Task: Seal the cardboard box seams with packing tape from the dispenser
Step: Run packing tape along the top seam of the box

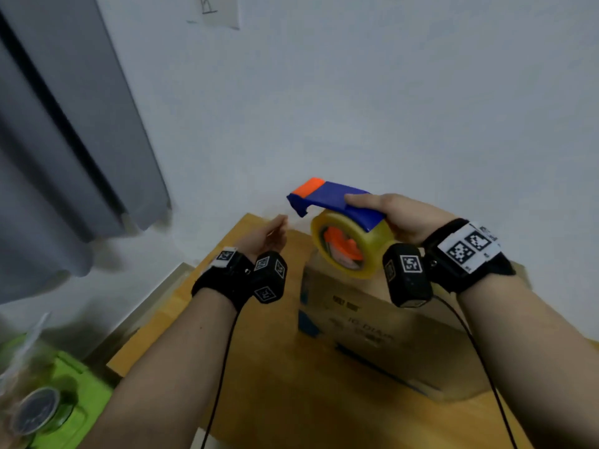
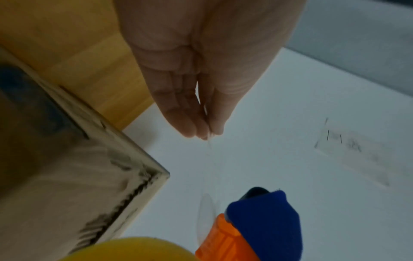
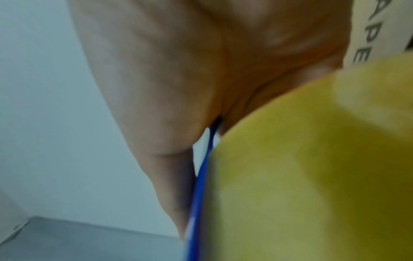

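My right hand (image 1: 389,215) grips the blue tape dispenser (image 1: 337,202) by its top plate, thumb on top. The dispenser has an orange tip and carries a yellowish tape roll (image 1: 353,251). It hovers just above the far top of the cardboard box (image 1: 372,325). My left hand (image 1: 282,222) is to the left of the dispenser's tip. Its thumb and straight fingers (image 2: 190,127) meet at the tips. A faint clear tape strip (image 2: 209,203) runs from them to the dispenser (image 2: 263,220). In the right wrist view my right hand (image 3: 178,88) lies against the roll (image 3: 312,159).
The box stands on a wooden table (image 1: 259,367) against a white wall. A grey panel (image 1: 64,157) hangs at the left. A green container (image 1: 64,384) with a round lidded jar sits low at the left, off the table's edge.
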